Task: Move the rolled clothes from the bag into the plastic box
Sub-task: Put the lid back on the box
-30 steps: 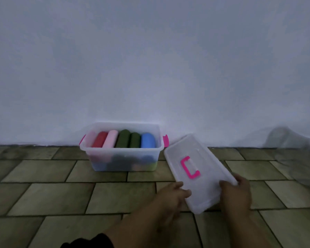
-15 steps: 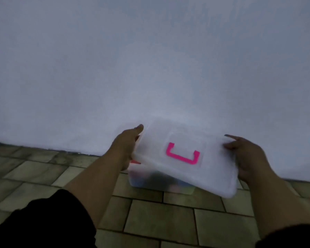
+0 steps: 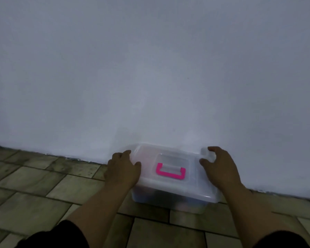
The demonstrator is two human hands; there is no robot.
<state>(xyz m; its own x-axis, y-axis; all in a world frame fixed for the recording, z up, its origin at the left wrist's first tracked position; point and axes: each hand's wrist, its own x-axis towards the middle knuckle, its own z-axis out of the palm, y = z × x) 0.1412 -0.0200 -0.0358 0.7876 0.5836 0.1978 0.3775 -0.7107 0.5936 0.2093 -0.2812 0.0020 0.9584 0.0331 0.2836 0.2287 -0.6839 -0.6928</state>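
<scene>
At the lower centre of the frame I see the plastic box [image 3: 170, 197] on the tiled floor [image 3: 43, 194], against the white wall [image 3: 150, 68], with its lid [image 3: 168, 163] on top and the pink handle [image 3: 170, 171] facing up. My left hand [image 3: 123, 171] grips the lid's left edge and my right hand [image 3: 217, 169] grips its right edge. Through the cloudy side the rolled clothes [image 3: 161, 196] show only as dark shapes.

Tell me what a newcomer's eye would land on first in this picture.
The bright pink handle stands out first, lying on the translucent lid of the plastic box at the foot of the white wall. Next come the two bare hands: the left hand at the lid's left end and the right hand at its right end. Dim, dark shapes show through the box's front, above the tiled floor.
</scene>
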